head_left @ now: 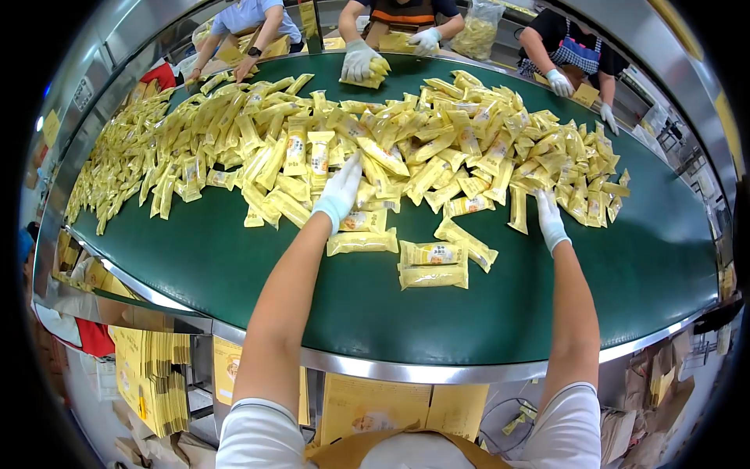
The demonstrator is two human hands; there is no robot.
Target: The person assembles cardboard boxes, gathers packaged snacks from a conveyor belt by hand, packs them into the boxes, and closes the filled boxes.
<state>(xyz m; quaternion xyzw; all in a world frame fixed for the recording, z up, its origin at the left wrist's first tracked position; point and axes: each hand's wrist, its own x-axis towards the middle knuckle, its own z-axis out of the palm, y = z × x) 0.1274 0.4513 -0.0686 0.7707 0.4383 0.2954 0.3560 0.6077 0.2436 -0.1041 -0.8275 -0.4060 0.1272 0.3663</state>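
A heap of yellow wrapped snack packets spreads over a green belt-like surface. My left hand, in a white glove, reaches into the front of the heap with its fingers stretched out against the packets. Further right, my right hand, also gloved, lies at the near edge of the heap, fingers extended and touching packets. Neither hand is closed round anything. Between them and nearer me lie two packets side by side, a slanted packet and a level packet.
Across the belt, a co-worker's gloved hand holds several packets. Other people stand at the far left and far right. A metal rim edges my side. Below are flat yellow cartons and a carton stack.
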